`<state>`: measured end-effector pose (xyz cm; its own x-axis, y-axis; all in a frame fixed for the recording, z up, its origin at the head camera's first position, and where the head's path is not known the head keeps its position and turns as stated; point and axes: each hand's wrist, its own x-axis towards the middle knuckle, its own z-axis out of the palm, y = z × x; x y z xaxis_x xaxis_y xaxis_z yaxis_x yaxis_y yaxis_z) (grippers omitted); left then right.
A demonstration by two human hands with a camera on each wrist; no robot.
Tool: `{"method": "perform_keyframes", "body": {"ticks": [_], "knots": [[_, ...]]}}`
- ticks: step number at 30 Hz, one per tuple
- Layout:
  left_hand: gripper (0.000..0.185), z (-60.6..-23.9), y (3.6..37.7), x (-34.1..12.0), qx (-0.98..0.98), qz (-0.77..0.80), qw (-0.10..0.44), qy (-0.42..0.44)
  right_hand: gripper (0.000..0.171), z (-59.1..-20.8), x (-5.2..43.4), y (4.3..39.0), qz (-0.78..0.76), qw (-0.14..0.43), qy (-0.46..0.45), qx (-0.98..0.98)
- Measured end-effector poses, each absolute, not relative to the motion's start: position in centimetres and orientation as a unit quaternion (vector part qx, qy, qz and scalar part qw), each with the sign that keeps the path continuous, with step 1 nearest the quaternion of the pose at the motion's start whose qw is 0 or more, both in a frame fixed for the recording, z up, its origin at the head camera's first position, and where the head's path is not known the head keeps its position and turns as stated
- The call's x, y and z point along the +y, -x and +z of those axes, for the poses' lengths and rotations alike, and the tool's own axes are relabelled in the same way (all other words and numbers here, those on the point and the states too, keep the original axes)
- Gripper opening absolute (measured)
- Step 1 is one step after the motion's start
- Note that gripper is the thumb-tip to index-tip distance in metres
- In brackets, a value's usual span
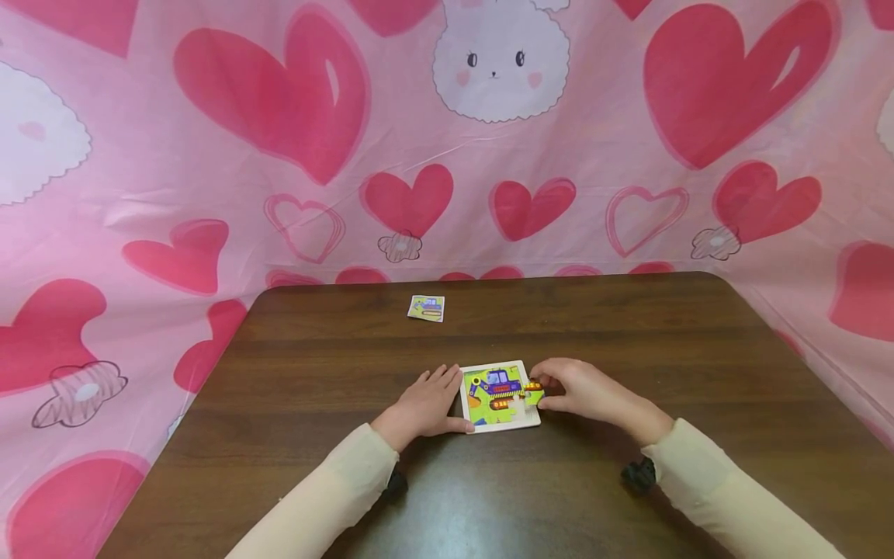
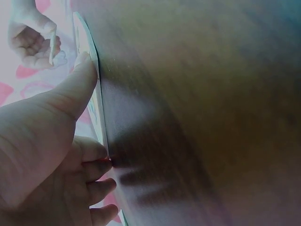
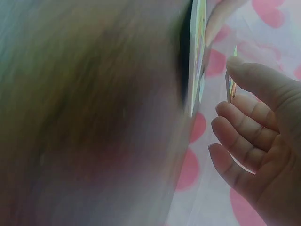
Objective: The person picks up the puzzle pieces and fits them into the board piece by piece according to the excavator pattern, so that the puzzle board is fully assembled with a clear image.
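- Head view: a square puzzle board [image 1: 500, 396] with a digger picture lies on the brown table [image 1: 628, 326], near its front middle. The left hand [image 1: 423, 406] rests flat beside the board's left edge, fingers straight, thumb touching the edge. The right hand [image 1: 583, 390] is at the board's right edge and pinches a green-and-orange piece [image 1: 534, 393] between thumb and fingertips, over the board's right side. A small card [image 1: 426, 308] lies well apart, toward the far edge. A pink cloth [image 1: 279, 116] with hearts hangs behind.
- Left wrist view: the left hand [image 2: 51, 155] is spread, thumb pressed on the board's [image 2: 99, 117] thin edge, fingers lying beside it. The right hand [image 2: 33, 37] shows farther off, holding the piece [image 2: 51, 47] edge-on.
- Right wrist view: the right hand [image 3: 258, 127] has loosely curved fingers; thumb and forefinger pinch the piece [image 3: 231, 84], seen edge-on, just beside the board [image 3: 197, 56]. The picture is blurred.
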<state>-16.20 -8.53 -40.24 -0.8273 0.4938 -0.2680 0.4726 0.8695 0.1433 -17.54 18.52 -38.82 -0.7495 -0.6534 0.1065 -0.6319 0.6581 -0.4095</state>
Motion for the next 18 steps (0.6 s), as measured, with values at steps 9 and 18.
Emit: {"method": "perform_keyframes", "body": {"ticks": [9, 18], "knots": [[0.092, -40.1, 16.2, -8.4, 0.955, 0.042, 0.151, -0.251, 0.039, -39.0, 16.7, 17.1, -0.195, 0.068, 0.381, 0.901], [0.092, -40.1, 16.2, -8.5, 0.955, 0.042, 0.154, -0.251, 0.035, -39.4, 16.1, 17.0, -0.17, 0.061, 0.391, 0.902]]}}
